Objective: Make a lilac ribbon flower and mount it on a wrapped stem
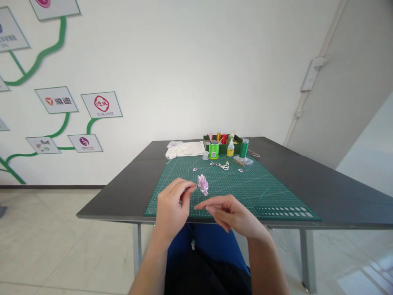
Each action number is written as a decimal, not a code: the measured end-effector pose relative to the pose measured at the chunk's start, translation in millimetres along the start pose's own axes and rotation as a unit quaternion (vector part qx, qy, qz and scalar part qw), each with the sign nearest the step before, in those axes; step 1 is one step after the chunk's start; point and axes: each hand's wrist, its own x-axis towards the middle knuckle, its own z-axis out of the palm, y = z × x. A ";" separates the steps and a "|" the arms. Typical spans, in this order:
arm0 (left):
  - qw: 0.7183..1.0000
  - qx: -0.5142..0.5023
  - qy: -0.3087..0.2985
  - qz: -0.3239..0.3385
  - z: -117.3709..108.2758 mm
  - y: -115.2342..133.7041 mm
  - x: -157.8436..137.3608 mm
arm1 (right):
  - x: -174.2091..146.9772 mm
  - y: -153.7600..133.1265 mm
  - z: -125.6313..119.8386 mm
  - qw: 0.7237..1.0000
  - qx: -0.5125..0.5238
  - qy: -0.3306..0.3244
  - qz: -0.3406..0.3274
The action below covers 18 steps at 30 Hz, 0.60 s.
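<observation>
Between the thumb and fingertips of my left hand (175,203) is the thin stem of a pale purple flower (203,184). Its bloom points to the right, held above the green cutting mat (245,184). To the right and slightly nearer me, my right hand (231,213) has its thumb pressed against the stretched index finger. Whatever may be pinched there is too fine to make out. Beyond the flower, two small petal pieces on thin wires, one at the left (195,169) and one at the right (240,170), lie on the mat near white-handled scissors (221,166).
A dark green box (237,148) with thread spools stands at the back. Before it are a green can (214,150), a glue bottle (230,148) and a green thread spool (244,148). White cloth (190,149) lies back left. The dark table (132,176) meets a wall behind.
</observation>
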 end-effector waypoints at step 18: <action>0.997 0.042 -0.045 0.040 10.6 -8.9 -4.4 | -17.2 -52.0 30.8 0.981 -0.185 0.058 0.002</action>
